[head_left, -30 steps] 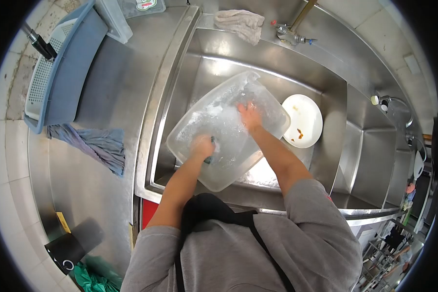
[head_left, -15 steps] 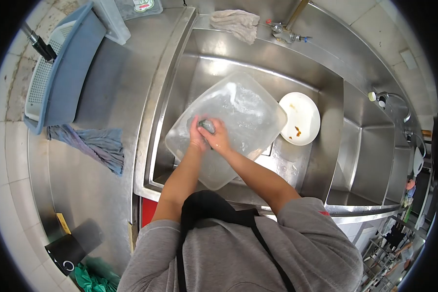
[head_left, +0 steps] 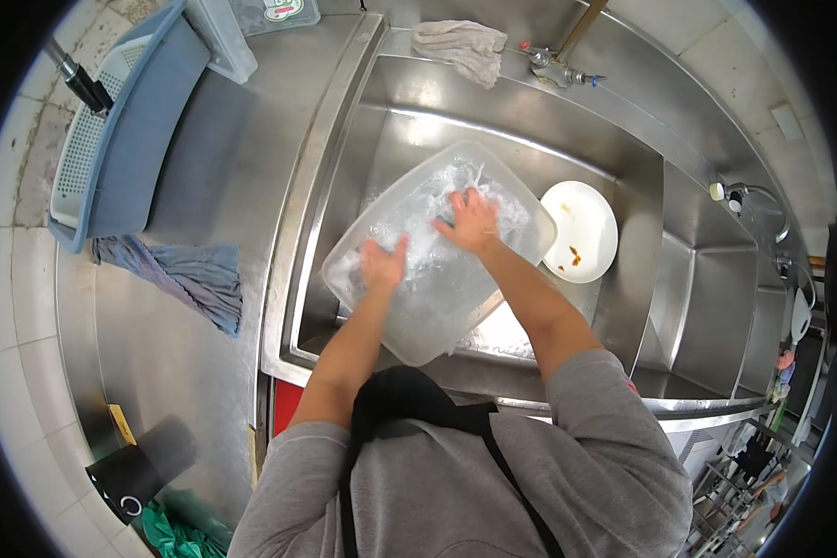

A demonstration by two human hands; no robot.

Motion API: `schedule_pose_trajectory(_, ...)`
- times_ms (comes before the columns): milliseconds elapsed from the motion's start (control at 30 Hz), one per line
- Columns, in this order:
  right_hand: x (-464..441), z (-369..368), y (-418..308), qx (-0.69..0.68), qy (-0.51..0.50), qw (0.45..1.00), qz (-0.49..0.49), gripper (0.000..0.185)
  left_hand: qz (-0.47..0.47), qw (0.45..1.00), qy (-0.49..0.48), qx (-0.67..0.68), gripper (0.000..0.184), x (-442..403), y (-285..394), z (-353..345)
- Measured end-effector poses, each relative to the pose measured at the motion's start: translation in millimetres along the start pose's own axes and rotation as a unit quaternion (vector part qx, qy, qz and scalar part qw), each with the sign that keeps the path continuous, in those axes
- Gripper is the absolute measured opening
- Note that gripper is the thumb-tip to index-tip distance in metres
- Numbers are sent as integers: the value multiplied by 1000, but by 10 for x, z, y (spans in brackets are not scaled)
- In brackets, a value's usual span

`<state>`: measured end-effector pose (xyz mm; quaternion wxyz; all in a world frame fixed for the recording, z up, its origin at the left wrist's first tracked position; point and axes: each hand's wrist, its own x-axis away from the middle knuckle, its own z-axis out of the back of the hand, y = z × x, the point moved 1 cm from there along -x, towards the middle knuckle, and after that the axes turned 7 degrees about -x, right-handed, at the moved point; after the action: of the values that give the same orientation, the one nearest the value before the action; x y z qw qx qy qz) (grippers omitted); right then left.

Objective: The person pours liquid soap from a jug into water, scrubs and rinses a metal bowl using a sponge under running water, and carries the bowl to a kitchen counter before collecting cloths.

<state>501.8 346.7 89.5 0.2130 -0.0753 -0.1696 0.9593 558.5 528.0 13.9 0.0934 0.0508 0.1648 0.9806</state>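
Within the steel sink [head_left: 521,113], a translucent plastic container [head_left: 428,325] lies turned at a slant, with white, splashing water across its upper part. The person's left hand [head_left: 382,263] is over its left side, back of the hand up, thumb standing away from the fingers. The right hand [head_left: 474,221] reaches farther out, toward the right corner, wrist bent a little inward, fingers fanned. Each grip is spread apart; whatever lies beneath the palms is hidden. Both forearms slope inward from the grey sleeves, the two hands well apart. Just beside the container's right corner is a white plate [head_left: 600,232] with brown scraps. Beyond, a pale cloth [head_left: 460,48] lies near the tap [head_left: 556,70]; a blue tub [head_left: 172,102] stands on the bench [head_left: 167,372] at left.
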Motion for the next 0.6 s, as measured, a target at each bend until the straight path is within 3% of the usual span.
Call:
schedule_pose_trajectory(33, 35, -43, 88, 28, 6, 1000, -5, 33, -58, 993, 48, -91, 58, 119, 31, 86)
schedule_pose_trajectory(67, 70, -87, 176, 55, 11, 998, -11, 35, -33, 986, -140, -80, 76, 181, 15, 150)
schedule_pose_trajectory(133, 191, -582, 426, 53, -51, 994, -77, 39, -84, 882, -437, -157, 81, 116, 36, 306)
schedule_pose_trajectory(200, 410, -863, 365, 38, -59, 995, -74, 38, -110, 852, -486, -163, 78, 118, -137, 32)
schedule_pose_trajectory(267, 671, -1070, 155, 23, -62, 995, -75, 38, -116, 939, -306, -107, 66, 186, -532, -786)
schedule_pose_trajectory(300, 650, -1107, 79, -32, -86, 993, -80, 37, -5, 933, -346, 98, 62, 176, -424, -699)
schedule_pose_trajectory(333, 631, -1147, 5, -86, -110, 986, -87, 36, 108, 875, -368, 296, 59, 176, -225, -494)
schedule_pose_trajectory(367, 575, -1174, -77, -189, -156, 965, -95, 36, 217, 767, -369, 478, 55, 184, -51, -293)
schedule_pose_trajectory(400, 561, -1152, -191, -342, -95, 925, -139, 34, 237, 727, -358, 536, 54, 185, 45, -140)
schedule_pose_trajectory(467, 534, -956, -424, -612, 34, 762, -211, 34, 271, 636, -329, 643, 53, 163, 177, 44)
schedule_pose_trajectory(567, 329, -332, -627, -535, 125, 807, -214, 33, 315, 653, -229, 649, 42, 59, 231, -94)
schedule_pose_trajectory(600, 279, -286, -604, -522, 112, 815, -225, 31, 286, 684, -220, 635, 40, 39, 313, -51)
